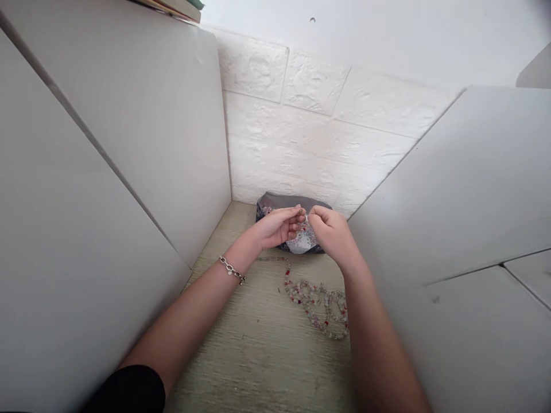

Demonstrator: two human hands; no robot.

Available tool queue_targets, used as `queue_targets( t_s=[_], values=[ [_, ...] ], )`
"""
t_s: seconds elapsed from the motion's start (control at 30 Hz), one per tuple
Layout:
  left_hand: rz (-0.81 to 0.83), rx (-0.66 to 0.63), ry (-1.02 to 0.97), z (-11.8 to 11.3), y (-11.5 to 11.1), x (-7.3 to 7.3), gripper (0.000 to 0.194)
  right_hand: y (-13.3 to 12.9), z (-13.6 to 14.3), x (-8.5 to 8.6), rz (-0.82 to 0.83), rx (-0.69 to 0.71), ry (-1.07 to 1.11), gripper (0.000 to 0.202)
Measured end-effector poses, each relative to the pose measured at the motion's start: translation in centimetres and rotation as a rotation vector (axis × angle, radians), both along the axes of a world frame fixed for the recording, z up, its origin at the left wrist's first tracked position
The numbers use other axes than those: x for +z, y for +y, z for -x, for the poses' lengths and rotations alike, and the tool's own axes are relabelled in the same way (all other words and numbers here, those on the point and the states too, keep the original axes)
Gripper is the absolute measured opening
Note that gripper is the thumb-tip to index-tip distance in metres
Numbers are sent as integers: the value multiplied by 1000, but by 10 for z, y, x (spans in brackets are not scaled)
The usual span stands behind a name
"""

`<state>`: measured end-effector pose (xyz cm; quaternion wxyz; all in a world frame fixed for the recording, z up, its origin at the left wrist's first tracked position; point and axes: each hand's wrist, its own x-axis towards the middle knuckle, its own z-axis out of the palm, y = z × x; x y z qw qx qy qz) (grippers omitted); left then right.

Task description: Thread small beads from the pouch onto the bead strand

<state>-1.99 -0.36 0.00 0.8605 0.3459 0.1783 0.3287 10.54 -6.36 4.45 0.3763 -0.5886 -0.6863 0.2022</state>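
Note:
A grey bag point(297, 202) stands against the back wall, its opening showing many small loose beads point(305, 232) in pink, red and clear. Over it, my left hand point(282, 225) is turned partly palm up, thumb and index finger pinched at the tips; what they hold is too small to name. Close beside it on the right, my right hand point(329, 229) is closed, its fingertips near the left ones, and whatever it grips is hidden. Below the hands, a long string of beads point(316, 304) lies in loops, one end running left under my left wrist.
The wooden surface point(258, 355) lies between a tall white panel point(189, 143) on the left and another white panel point(451, 201) on the right. A white brick-pattern wall point(301, 132) closes the back. Book edges point(172, 8) show at the top left.

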Motion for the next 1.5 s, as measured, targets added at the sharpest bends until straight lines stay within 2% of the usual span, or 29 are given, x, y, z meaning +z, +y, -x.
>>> queue_targets(
  t_s=[0.63, 1.03, 1.13, 1.23, 1.37, 1.5],
  values=[
    [-39, 44, 58, -2, -1, -1, 21, 2, 2, -3, 7, -60, -126, 24],
    [-169, 143, 186, -3, -2, 1, 18, -1, 2, 0, 14, -132, -392, 28],
    [-244, 199, 237, -4, -2, 2, 17, -1, 2, 0, 18, -154, -417, 24],
    [-365, 288, 326, -4, -3, 7, 19, 0, 1, -1, 4, -172, -428, 29],
    [-555, 422, 551, -3, -7, 22, 25, 0, 2, -1, -60, -159, -400, 29],
    [-717, 614, 691, -1, -18, 41, 26, -6, 1, 6, -84, -144, -319, 18]
  ],
)
